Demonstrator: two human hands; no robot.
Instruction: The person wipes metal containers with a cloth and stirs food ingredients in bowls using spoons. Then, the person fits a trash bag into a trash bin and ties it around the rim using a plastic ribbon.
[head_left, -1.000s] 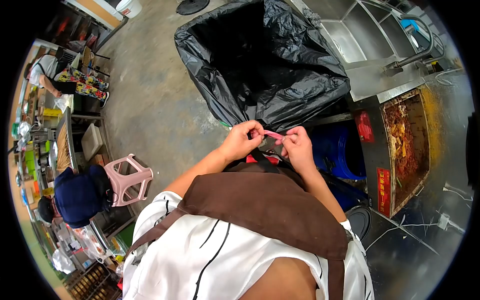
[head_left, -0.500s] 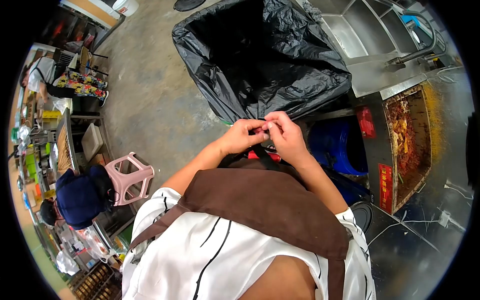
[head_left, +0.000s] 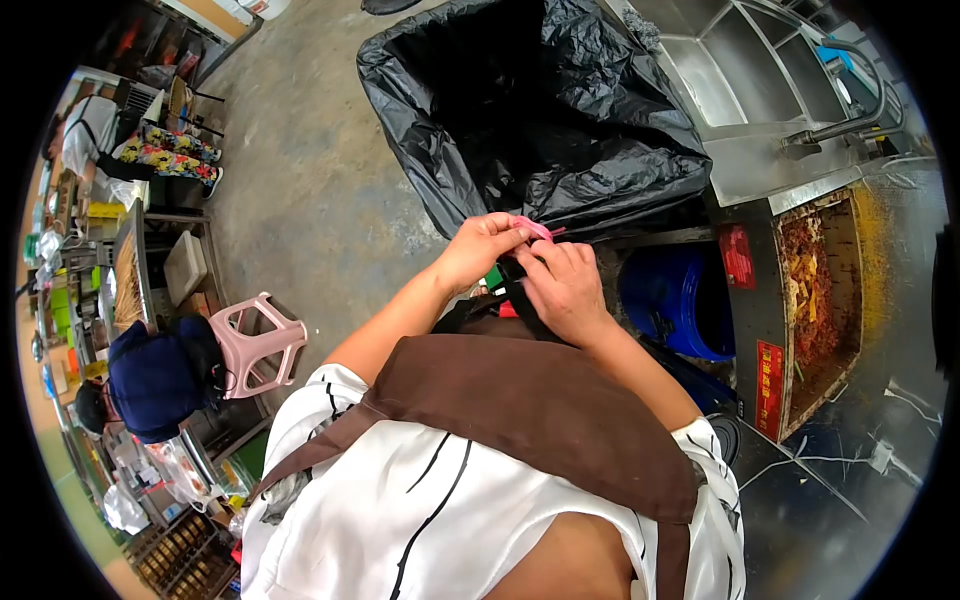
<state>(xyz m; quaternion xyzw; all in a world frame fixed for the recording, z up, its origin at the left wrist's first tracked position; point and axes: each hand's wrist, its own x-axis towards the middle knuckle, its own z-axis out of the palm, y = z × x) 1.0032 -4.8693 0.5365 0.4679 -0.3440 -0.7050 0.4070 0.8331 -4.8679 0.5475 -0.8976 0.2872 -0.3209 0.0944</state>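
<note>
Both my hands meet at the near edge of a large bin lined with a black garbage bag (head_left: 640, 185). A bright pink plastic string (head_left: 540, 230) is pinched between them. My left hand (head_left: 476, 250) is closed on its left end, thumb and fingertips together. With bent fingers, my right hand (head_left: 563, 285) holds the string's other side; part of its grip is hidden behind its own back. The bag's mouth gapes beyond my fingers. Below my hands are black apron straps (head_left: 525, 310) and the brown apron (head_left: 520, 390).
A blue barrel (head_left: 675, 300) stands right of my hands, under a metal counter with a food-scrap opening (head_left: 815, 290). A steel sink (head_left: 700, 75) is at the upper right. A pink stool (head_left: 262, 345) stands left, near a person in dark blue (head_left: 165, 380). Another person (head_left: 165, 155) bends farther back.
My hands have shifted slightly, and the pink string now shows clearly above my fingers. My right hand has turned so its back faces up more. The view has shifted a little.
</note>
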